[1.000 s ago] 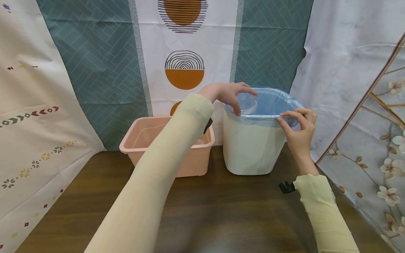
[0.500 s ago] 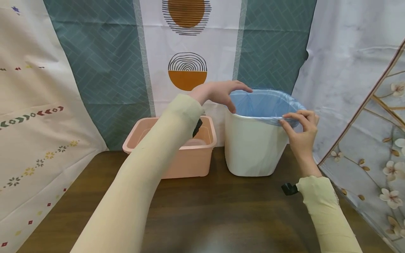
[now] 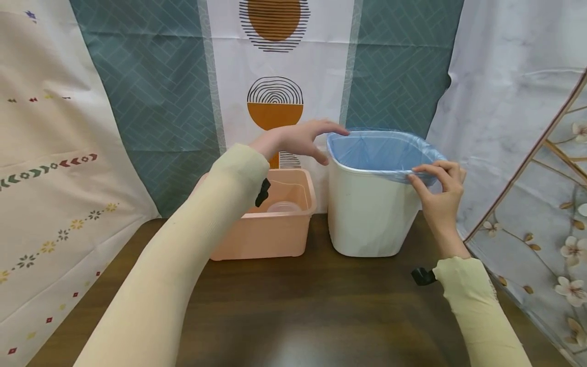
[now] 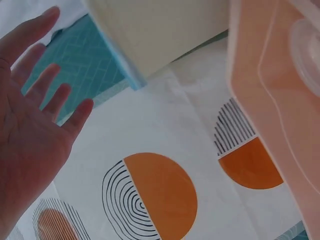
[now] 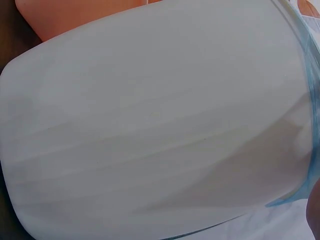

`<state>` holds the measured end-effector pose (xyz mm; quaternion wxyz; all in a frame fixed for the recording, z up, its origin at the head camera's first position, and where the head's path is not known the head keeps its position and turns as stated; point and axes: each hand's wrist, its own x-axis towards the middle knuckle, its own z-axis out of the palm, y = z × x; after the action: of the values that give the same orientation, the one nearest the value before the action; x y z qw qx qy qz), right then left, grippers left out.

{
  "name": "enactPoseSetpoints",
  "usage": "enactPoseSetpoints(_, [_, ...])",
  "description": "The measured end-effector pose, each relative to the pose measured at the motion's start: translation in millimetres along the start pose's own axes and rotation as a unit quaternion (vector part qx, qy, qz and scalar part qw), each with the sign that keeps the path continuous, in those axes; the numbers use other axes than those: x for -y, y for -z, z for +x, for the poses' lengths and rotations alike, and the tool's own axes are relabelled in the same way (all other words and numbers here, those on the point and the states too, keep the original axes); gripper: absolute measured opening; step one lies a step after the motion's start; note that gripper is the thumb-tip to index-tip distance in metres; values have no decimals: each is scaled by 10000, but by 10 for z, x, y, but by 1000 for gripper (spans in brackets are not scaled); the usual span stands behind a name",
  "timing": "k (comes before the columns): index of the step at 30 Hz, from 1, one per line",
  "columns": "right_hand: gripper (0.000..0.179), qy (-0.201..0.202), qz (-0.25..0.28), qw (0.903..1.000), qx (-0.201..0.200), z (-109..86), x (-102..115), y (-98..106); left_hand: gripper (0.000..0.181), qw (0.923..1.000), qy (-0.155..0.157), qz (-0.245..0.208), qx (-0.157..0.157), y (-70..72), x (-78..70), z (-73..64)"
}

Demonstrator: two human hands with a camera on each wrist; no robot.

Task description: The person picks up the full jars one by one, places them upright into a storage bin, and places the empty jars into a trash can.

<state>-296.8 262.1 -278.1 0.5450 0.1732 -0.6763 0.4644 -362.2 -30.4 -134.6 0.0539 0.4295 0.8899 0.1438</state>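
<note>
A white trash can [image 3: 371,214] stands at the back right, lined with a blue plastic trash bag [image 3: 380,148] folded over its rim. At the rim's front right corner, my right hand [image 3: 439,193] pinches the bag's edge between thumb and fingers. My left hand [image 3: 300,140] is in the air just left of the can, its fingers spread and nothing in them. The left wrist view shows that palm [image 4: 30,130] bare too. Below it is a pink plastic basin [image 3: 266,234], with a clear round plastic container [image 3: 284,207] inside.
Both the basin and the can stand on a dark wooden table [image 3: 302,306]. Directly behind them hangs a patterned cloth [image 3: 160,102]. A floral curtain [image 3: 541,219] closes the right side, and a cream cloth [image 3: 50,153] the left.
One second ago my left hand held a clear plastic container over the can. It has let go, the container is out of sight, and the hand has moved left. My right hand stays at the rim.
</note>
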Motion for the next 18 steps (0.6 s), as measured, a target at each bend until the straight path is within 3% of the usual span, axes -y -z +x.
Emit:
enactPoseSetpoints(6, [16, -134, -346, 9981, 485, -19, 70, 129, 66, 9971, -550, 517, -31, -234, -27, -199])
enactPoseSetpoints(9, [17, -114, -456, 9969, 637, -19, 88, 195, 65, 9965, -668, 458, -218, -358, -68, -302])
enactPoseSetpoints(14, [19, 47, -532, 9978, 392, -81, 54, 248, 66, 9931, -715, 259, -888, -491, -73, -457])
enactPoseSetpoints(18, [25, 142, -583, 9980, 191, -197, 149, 259, 66, 9881, -639, 58, -1395, -569, -27, -582])
